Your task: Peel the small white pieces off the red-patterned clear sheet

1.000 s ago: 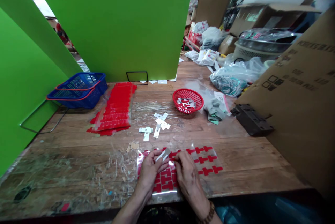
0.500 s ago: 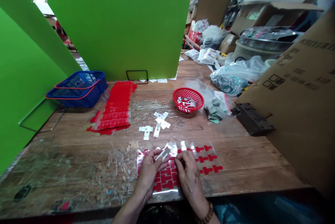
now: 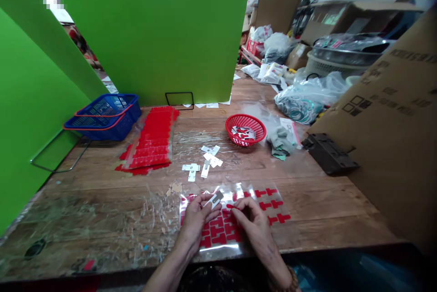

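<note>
— Start at the left. What's there?

— A green partition board [image 3: 30,114], then a stack of blue plastic baskets with red rims [image 3: 104,116] near the back of the wooden desk [image 3: 324,201]. Beside it lies a pile of red sticker sheets in clear film [image 3: 149,143].

— And towards the middle?

— A few loose flat silver metal T-shaped pieces [image 3: 205,163] scattered on the desk, well beyond the hands. Further back and to the right sits a round red plastic basket [image 3: 245,129] with more such pieces in it.

— What about the hands?

— Both rest at the near edge over a clear plastic sheet carrying rows of red T-shaped stickers [image 3: 232,221]. The left hand [image 3: 195,223] has its grip closed on one small silver metal strip [image 3: 213,199], pinched at its lower end. The strip's long axis slants up and to the right, its free end pointing towards the other hand.

— And the right?

— The right hand [image 3: 254,224] has a narrow pinch, thumb and forefinger meeting on something red at the sheet; it looks like a single red sticker [image 3: 231,206], though it is too small to be sure. That pinch lies just right of and slightly below the strip's free end, close but apart.

— Farther right?

— A crumpled grey-green cloth [image 3: 280,141], a dark flat metal block [image 3: 329,154], and a large brown cardboard box [image 3: 392,114].
</note>
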Available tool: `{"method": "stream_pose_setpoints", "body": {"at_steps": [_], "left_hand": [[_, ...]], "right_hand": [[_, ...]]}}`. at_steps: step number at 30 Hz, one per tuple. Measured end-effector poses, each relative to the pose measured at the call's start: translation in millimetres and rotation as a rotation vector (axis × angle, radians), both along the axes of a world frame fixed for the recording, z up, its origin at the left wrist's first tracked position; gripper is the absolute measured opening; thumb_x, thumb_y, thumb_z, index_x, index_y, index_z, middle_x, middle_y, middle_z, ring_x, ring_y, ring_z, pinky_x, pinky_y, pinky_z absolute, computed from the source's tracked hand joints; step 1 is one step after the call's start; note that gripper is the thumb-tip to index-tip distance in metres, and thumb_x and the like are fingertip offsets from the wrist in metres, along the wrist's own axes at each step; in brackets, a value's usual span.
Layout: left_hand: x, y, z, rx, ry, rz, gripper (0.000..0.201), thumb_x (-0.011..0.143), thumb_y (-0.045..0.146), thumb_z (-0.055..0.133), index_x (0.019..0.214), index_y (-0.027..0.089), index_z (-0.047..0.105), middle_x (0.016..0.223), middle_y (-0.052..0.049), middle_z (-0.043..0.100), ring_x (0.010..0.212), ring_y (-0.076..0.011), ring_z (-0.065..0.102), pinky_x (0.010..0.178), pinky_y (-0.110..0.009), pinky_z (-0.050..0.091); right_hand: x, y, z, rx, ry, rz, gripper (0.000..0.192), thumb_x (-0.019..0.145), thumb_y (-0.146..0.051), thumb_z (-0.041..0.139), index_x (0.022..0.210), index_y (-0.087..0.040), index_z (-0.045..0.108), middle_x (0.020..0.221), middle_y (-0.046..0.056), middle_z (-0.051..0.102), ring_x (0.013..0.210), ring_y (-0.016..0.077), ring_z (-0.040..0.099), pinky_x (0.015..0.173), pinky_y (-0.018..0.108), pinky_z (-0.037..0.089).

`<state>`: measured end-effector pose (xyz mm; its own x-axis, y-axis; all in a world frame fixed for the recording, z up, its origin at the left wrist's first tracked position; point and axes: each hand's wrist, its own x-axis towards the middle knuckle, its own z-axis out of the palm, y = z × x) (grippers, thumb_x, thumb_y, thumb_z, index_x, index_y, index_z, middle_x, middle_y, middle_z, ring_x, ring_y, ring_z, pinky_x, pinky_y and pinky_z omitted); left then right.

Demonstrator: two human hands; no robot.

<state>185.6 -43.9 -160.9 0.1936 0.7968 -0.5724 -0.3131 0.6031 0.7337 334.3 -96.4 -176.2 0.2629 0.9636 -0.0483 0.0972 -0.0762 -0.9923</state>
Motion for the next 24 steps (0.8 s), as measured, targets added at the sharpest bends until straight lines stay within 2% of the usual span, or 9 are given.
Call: {"method": "stream_pose_setpoints", "body": {"at_steps": [3,6,10,14,24], "left_hand": [[-3,-1,6.7,-0.012,-0.012,-0.044,0.018,0.073,0.007,0.064,0.089,0.011,0.057,0.088,-0.012,0.069,0.078,-0.0200,0.069,0.074,-0.026,0.055],[-6,-4,13.0,-0.005,-0.048,-0.106,0.021,0.071,0.005,0.065,0.089,0.012,0.057,0.085,-0.011,0.070,0.074,-0.0186,0.069,0.070,-0.024,0.056],[-9,-7,19.4,-0.016,-0.076,-0.161,0.020,0.071,0.003,0.064,0.088,0.012,0.057,0.078,-0.009,0.069,0.071,-0.0173,0.069,0.066,-0.022,0.056],[-8,-10,23.3,-0.029,-0.081,-0.201,0.021,0.069,0.004,0.065,0.088,0.011,0.059,0.074,-0.008,0.069,0.069,-0.0167,0.069,0.067,-0.023,0.056],[-5,-10,28.1,-0.006,-0.047,-0.224,0.022,0.069,0.010,0.068,0.089,0.010,0.060,0.074,-0.007,0.069,0.068,-0.0177,0.069,0.066,-0.024,0.056]], "right_hand": [[1,-1,5.5,0.016,0.014,-0.039,0.017,0.078,-0.032,0.061,0.074,-0.020,0.050,0.073,-0.001,0.053,0.070,0.0148,0.051,0.066,0.025,0.042],[-1,-2,13.7,0.044,-0.091,-0.044,0.014,0.079,-0.030,0.059,0.073,-0.020,0.051,0.071,-0.001,0.054,0.067,0.0144,0.050,0.063,0.024,0.041],[-5,-3,22.8,0.070,-0.223,0.005,0.010,0.079,-0.022,0.056,0.071,-0.020,0.052,0.070,0.000,0.055,0.067,0.0147,0.051,0.063,0.024,0.040],[-7,-4,26.6,0.065,-0.247,0.061,0.008,0.079,-0.019,0.055,0.071,-0.020,0.052,0.069,-0.001,0.055,0.065,0.0139,0.051,0.061,0.023,0.040],[-5,-8,34.2,0.086,-0.294,0.112,0.012,0.081,-0.014,0.049,0.071,-0.019,0.049,0.068,-0.003,0.050,0.063,0.0112,0.047,0.058,0.021,0.037]]}}
